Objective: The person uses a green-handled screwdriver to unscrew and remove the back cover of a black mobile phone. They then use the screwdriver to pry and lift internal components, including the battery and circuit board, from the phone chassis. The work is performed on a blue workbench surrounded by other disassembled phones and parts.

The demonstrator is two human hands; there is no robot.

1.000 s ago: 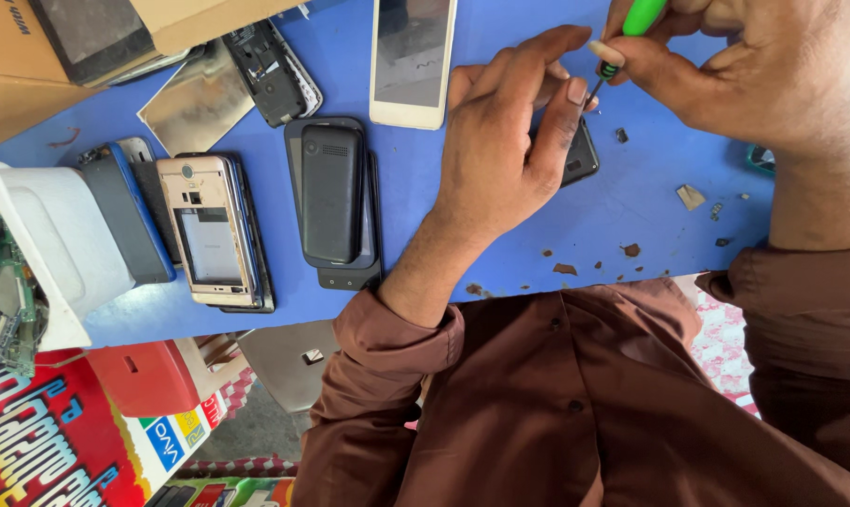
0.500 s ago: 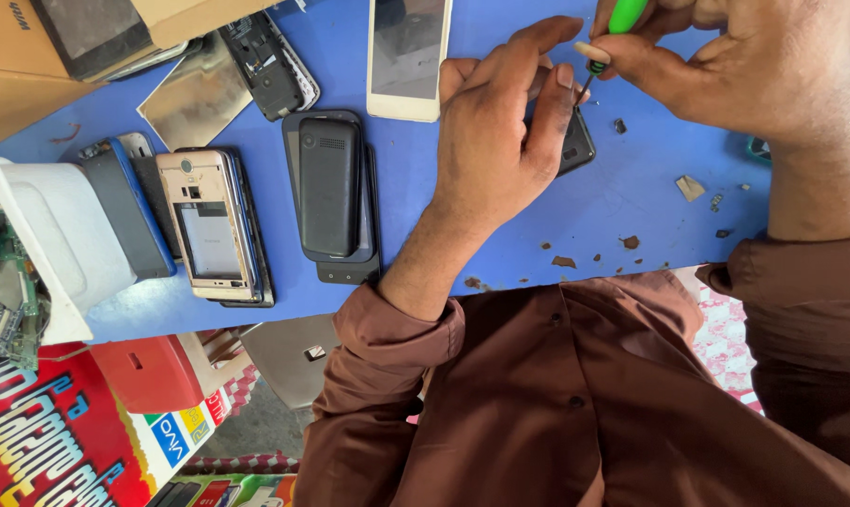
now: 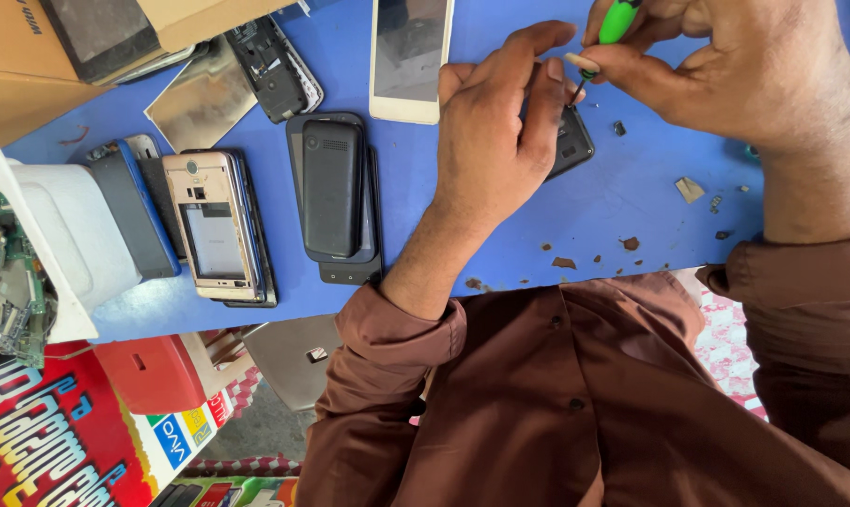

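Left hand point(image 3: 495, 141) lies flat on the small dark phone point(image 3: 571, 141) on the blue table point(image 3: 632, 207), pinning it, while I see the right hand point(image 3: 726, 66) just to its right pinching a green screwdriver point(image 3: 613, 23), tip down on the phone's far edge.

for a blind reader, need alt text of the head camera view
A left hand pins a small dark phone on a blue table while the right hand works a green-handled screwdriver on it. A black keypad phone lies to one side.
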